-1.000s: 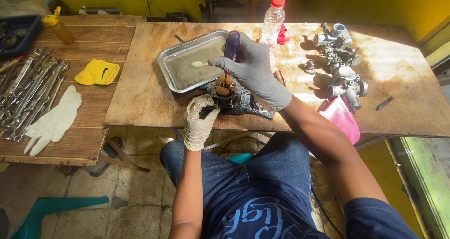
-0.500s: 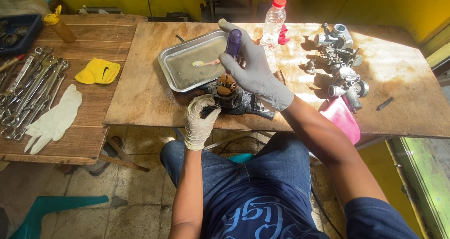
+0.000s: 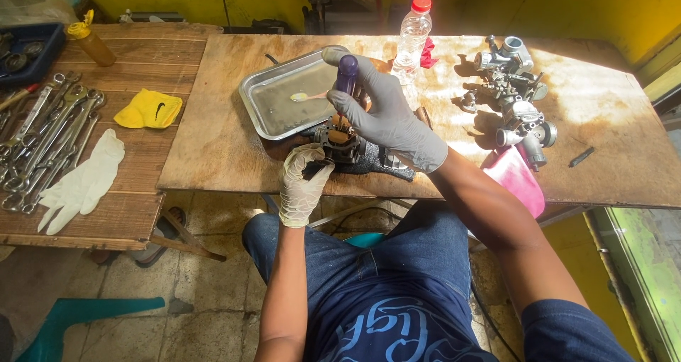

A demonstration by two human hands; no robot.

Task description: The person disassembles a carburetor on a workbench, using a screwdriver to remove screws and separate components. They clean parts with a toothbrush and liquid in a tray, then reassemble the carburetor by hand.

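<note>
– Where is the little engine part?

– It sits on a dark cloth at the near edge of the desk, right in front of the person.

– What is the right hand doing?

– It wears a grey glove. Its fingers are wrapped tight around a screwdriver with a purple handle. The screwdriver stands almost straight up, and its tip points down into the top of the part.

– So the part is under that hand?

– Yes, just below it. The right arm reaches in from the right, with the wrist bent so the hand is above the part.

– And the left hand?

– It wears a white glove. It comes up from below, and its fingers curl around the near left side of the part. I think it holds the part so it does not slip.

– What is close by?

– A shiny metal tray lies just behind the part. More engine parts lie well off to the right.
</note>
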